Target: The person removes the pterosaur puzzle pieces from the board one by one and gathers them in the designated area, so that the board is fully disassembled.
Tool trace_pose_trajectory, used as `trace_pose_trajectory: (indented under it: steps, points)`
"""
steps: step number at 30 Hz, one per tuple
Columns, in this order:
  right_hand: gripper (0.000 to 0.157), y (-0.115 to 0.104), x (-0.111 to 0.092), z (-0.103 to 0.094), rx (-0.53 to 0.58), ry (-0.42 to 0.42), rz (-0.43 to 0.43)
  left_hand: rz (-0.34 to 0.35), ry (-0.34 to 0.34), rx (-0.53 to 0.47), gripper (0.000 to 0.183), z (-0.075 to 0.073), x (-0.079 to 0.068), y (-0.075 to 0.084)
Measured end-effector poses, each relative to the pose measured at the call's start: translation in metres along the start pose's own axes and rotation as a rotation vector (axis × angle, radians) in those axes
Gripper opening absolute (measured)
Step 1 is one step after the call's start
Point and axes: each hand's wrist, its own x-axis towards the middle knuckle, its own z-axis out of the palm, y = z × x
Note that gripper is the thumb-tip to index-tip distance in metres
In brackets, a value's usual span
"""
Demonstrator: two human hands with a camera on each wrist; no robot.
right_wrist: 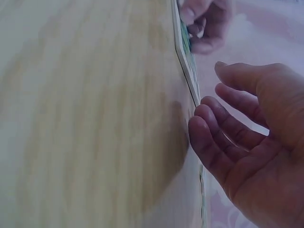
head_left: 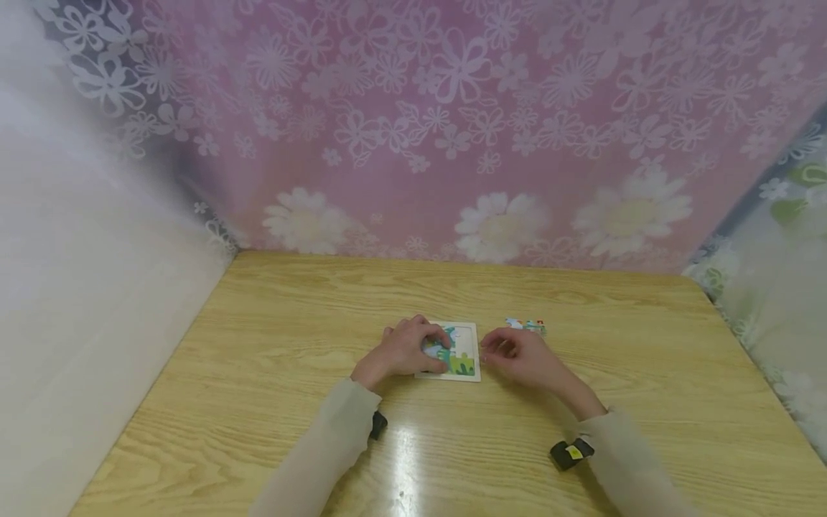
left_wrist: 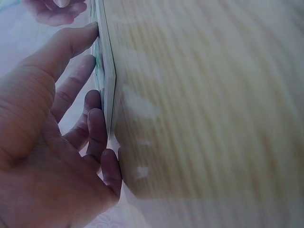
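A small jigsaw puzzle tray with a pale rim lies flat on the wooden table. Green and blue puzzle pieces fill part of it; its upper right part shows bare and pale. My left hand rests over the tray's left side, thumb and fingers spread and bent, fingertips touching the puzzle. Beyond the tray's right edge is my right hand, its fingers loosely bent. Nothing shows between the fingers of the right hand in the right wrist view. The left hand hides the puzzle's left part.
Several loose puzzle pieces lie on the table just behind my right hand. A pink flowered cloth hangs at the table's far edge. Pale cloth closes off the left side, and flowered cloth the right.
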Motion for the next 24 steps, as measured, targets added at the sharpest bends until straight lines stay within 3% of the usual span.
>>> trace_pose_trajectory:
  steps: [14, 24]
  points:
    - [0.028, -0.012, 0.007, 0.019, -0.176, -0.054, -0.050, -0.008, -0.004, -0.003, 0.027, 0.000, 0.001, 0.001]
    - [0.025, -0.019, 0.011, 0.021, -0.158, -0.082, -0.027, -0.003, -0.004, -0.013, 0.026, 0.001, 0.001, -0.002]
